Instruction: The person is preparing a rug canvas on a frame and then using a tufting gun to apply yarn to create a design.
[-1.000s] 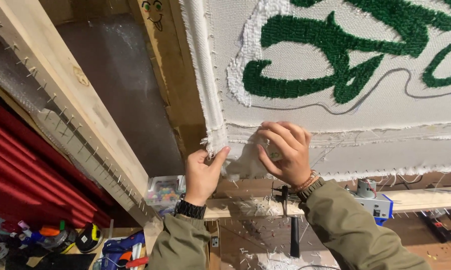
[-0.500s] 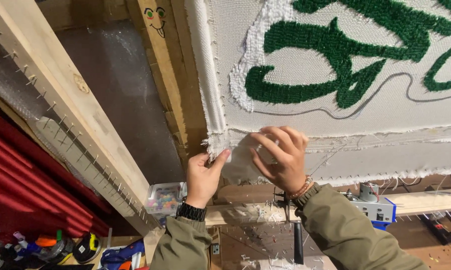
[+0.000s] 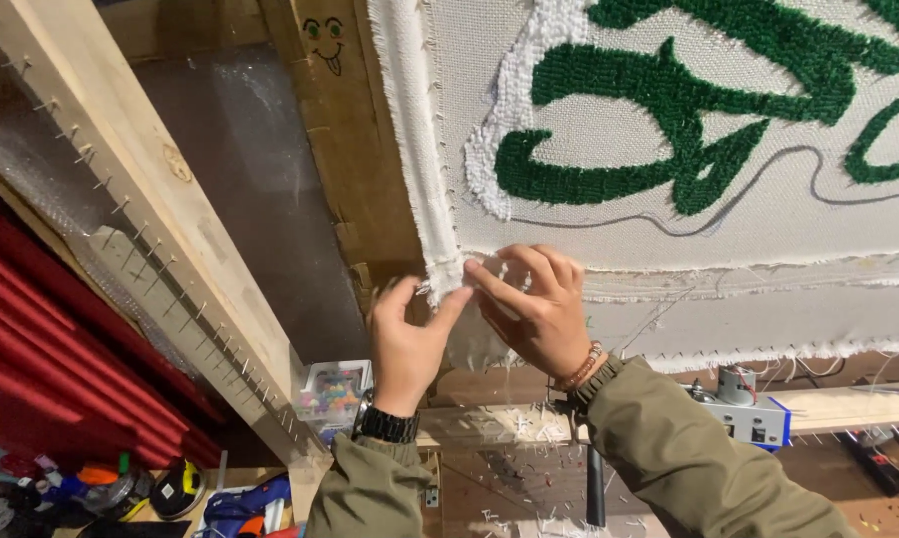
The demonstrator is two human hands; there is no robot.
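Note:
A white backing cloth [image 3: 768, 214] with green tufted yarn shapes [image 3: 668, 100] is stretched on a wooden frame [image 3: 355, 169]. My left hand [image 3: 404, 344] pinches the frayed lower left corner of the cloth [image 3: 447, 284] between thumb and fingers. My right hand [image 3: 534, 309] presses on the same corner from the right, fingers bent over the folded hem. A black watch sits on my left wrist, a beaded bracelet on my right. Both sleeves are olive green.
A second wooden beam studded with nails [image 3: 160, 239] slants across the left. Red pleated fabric [image 3: 61, 349] hangs at far left. A clear box of coloured bits [image 3: 335, 394], a blue-and-white tool [image 3: 753, 413] and tape rolls [image 3: 175, 488] lie below.
The view has shifted slightly, and both hands have kept working the same cloth corner; my right hand's fingers have curled closer onto the hem next to my left thumb.

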